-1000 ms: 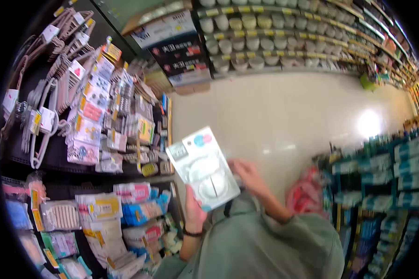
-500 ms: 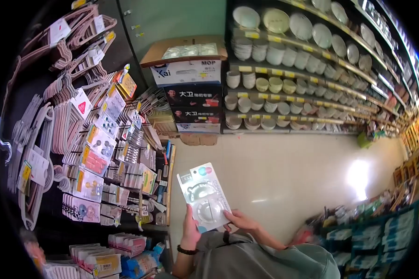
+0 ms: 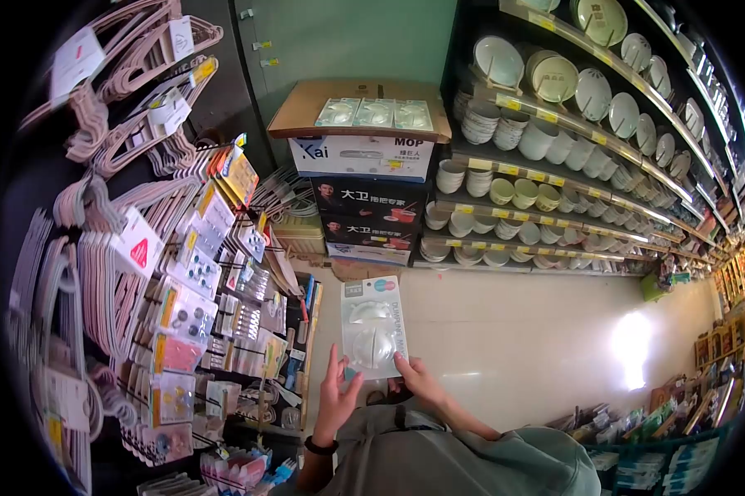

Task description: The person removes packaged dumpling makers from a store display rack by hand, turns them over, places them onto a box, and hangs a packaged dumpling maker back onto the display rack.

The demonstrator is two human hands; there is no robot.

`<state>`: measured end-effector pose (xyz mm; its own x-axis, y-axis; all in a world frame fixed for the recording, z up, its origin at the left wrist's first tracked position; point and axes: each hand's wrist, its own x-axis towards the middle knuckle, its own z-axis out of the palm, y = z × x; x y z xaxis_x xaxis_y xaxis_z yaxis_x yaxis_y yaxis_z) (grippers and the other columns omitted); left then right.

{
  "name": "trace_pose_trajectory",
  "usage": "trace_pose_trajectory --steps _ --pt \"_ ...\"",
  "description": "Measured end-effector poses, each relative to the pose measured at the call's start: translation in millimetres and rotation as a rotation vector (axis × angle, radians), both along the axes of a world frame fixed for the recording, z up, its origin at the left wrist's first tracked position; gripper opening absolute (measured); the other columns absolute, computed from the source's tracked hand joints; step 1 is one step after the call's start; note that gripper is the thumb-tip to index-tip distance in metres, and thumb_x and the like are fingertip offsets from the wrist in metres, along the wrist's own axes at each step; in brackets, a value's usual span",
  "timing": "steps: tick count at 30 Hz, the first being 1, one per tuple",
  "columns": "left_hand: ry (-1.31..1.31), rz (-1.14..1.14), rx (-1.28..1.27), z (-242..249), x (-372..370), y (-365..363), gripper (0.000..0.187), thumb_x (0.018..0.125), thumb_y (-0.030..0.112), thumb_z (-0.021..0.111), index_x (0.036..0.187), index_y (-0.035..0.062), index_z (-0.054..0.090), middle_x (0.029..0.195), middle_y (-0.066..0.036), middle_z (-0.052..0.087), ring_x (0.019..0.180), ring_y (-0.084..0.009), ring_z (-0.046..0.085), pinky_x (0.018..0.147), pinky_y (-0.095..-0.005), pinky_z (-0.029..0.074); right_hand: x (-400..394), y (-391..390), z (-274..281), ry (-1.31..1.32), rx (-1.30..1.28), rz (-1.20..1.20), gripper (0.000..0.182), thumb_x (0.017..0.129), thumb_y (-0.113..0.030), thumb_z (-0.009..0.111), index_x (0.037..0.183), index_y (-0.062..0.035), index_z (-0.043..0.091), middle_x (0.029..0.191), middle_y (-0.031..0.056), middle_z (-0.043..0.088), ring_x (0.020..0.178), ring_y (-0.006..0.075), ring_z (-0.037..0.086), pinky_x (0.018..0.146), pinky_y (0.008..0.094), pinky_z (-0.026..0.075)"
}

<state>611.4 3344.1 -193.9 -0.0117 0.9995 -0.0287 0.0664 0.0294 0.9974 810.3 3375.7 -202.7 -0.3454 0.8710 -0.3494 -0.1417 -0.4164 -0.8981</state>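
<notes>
Here in the aisle, the right hand is gripping a blister pack near its lower right corner, the thumb lying over the card's edge. The left hand, black bracelet circling the wrist, is holding thumb and fingers wide apart just beside the lower left corner; whether it's touching the card, I can't tell. The pack is standing nearly upright over the pale floor, clear plastic domes gleaming, and down its right side I'm reading DUMPLING, with the thumb covering what is following. Pink and blue circles are sitting by the top right corner, a dark label by the top left, its print too small for me.

Beyond, an open carton is showing Kai at its front's left end, MOP and 绿巨人 toward the right. Three blister packs are lying in a row on its top, toward the front edge. Underneath, the upper black carton and the lower black carton are both announcing 大卫 拖把专家, and a white strip at the stack's foot is repeating Kai.

Off to the left, hangers are crowding the rack, one tag flashing a red triangle. On the right, bowls and plates are lining shelves, yellow price labels dotting the front edges.
</notes>
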Motion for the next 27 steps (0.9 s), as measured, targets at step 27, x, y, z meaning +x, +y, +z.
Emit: trace_pose_trajectory --steps 27 --pt "-0.154 0.151 -0.024 23 -7 485 0.047 0.094 0.008 0.063 0.136 -0.0071 0.048 0.094 -0.007 0.067 0.071 -0.0096 0.062 0.061 -0.0205 0.046 16 466 15 0.160 0.161 0.076 0.033 0.105 -0.028 0.046 0.090 -0.0016 0.057 0.071 0.0006 0.059 0.064 0.0062 0.053 0.060 0.0232 0.044"
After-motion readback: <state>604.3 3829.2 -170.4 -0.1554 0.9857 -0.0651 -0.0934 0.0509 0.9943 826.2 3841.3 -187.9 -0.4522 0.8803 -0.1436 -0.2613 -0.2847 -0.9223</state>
